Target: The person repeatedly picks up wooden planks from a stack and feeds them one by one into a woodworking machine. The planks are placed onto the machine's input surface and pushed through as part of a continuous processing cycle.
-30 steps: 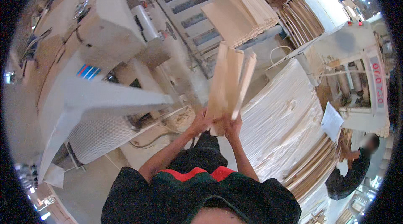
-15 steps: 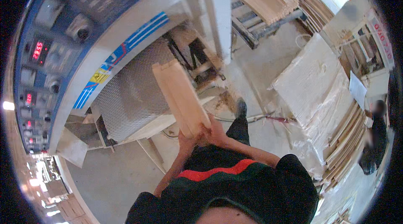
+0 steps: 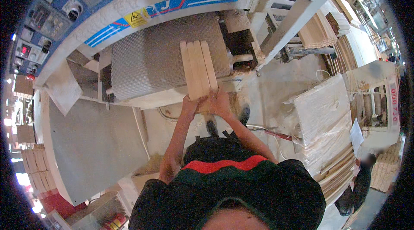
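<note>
A bundle of several long, pale wooden strips (image 3: pixel 197 68) lies side by side between my two hands, its far end over the textured grey conveyor belt (image 3: pixel 146 61) of a machine. My left hand (image 3: pixel 190 105) is closed on the left side of the near end. My right hand (image 3: pixel 219 102) grips the right side of that same end, its fingers against the wood. Whether the strips rest on the belt or hang just above it, I cannot tell.
The machine's blue control panel (image 3: pixel 56 18) fills the far left, above a white frame with a yellow warning label (image 3: pixel 136 17). Right stands a plastic-wrapped stack (image 3: pixel 323 122); a person (image 3: pixel 360 182) is beyond it. Boards (image 3: pixel 317 31) lie farther back.
My view has turned toward the machine. The wooden strips, tilted and held short of the belt's middle before, now point straight ahead with their far end over the belt. Both hands still hold them.
</note>
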`<state>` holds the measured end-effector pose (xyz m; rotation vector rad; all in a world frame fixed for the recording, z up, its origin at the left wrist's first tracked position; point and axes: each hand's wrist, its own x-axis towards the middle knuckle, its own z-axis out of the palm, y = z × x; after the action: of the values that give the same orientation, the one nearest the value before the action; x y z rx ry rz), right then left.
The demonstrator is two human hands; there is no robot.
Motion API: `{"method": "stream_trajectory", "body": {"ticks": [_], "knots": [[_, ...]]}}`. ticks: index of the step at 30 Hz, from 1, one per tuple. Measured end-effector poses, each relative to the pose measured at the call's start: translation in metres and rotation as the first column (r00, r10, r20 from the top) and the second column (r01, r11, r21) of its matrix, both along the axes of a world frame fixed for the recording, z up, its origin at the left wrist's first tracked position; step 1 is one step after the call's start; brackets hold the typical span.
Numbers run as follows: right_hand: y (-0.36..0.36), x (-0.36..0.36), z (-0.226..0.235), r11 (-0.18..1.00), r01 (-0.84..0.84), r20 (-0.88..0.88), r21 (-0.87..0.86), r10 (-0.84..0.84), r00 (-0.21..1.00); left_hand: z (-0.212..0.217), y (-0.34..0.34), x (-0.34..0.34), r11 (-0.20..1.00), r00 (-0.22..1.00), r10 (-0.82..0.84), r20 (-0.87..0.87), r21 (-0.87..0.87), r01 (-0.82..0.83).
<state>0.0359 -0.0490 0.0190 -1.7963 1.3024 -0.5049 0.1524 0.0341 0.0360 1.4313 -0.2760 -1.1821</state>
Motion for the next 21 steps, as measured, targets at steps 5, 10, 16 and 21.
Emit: {"method": "stream_trajectory", "body": {"ticks": [5, 10, 16, 21], "knots": [[-0.010, -0.007, 0.000, 0.986, -0.066, 0.349, 0.154, 0.008, 0.937, -0.005, -0.005, 0.008, 1.000, 1.000, 0.008, -0.030, -0.007, -0.008], [-0.013, -0.003, 0.000, 0.960, -0.109, 0.346, 0.256, 0.015, 0.938, -0.017, -0.001, 0.014, 1.000, 0.997, 0.003, -0.081, -0.021, -0.005], [-0.032, -0.002, -0.023, 0.958, -0.186, 0.443, 0.217, 0.073, 0.893, -0.017, -0.011, 0.020, 1.000, 0.999, -0.014, -0.047, -0.020, 0.013], [-0.029, 0.003, -0.009, 0.942, -0.158, 0.459, 0.295, 0.005, 0.889, -0.018, -0.007, 0.016, 0.997, 0.998, 0.053, -0.016, 0.053, -0.052]]}}
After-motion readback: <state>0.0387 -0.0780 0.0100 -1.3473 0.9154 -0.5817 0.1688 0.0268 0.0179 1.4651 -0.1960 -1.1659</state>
